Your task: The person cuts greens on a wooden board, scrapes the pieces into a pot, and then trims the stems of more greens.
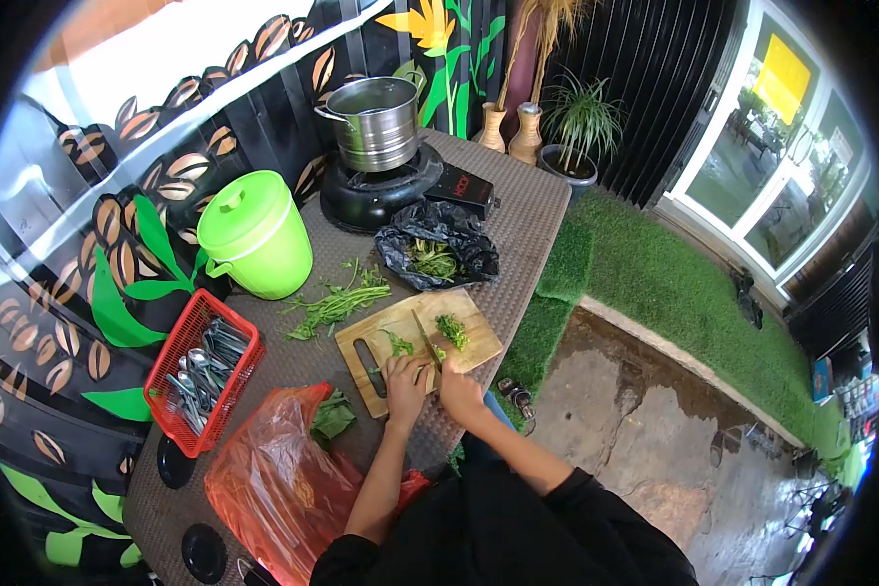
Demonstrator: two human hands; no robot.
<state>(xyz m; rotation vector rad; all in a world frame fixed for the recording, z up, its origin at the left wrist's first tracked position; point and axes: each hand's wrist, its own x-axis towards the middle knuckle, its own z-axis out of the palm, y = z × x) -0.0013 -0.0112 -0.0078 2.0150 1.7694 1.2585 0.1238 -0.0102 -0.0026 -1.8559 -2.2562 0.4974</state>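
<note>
A wooden cutting board (476,332) with a slot handle lies near the table's edge. My right hand (459,393) is closed around the handle of a knife (425,332), whose blade points away from me across the board. My left hand (405,387) is beside it, fingers curled down on leafy green herbs (397,343) that stick out past the fingertips. A small pile of chopped herbs (450,330) sits right of the blade. Beyond the board lie loose herb sprigs (340,305) and an open black plastic bag (475,260) holding more greens.
A lidded green bucket (256,239) and a red basket (171,415) of spoons and forks stand left. At the back, a steel pot (376,127) sits on a black burner (361,207). A red plastic bag (273,469) with leaves lies near my left forearm.
</note>
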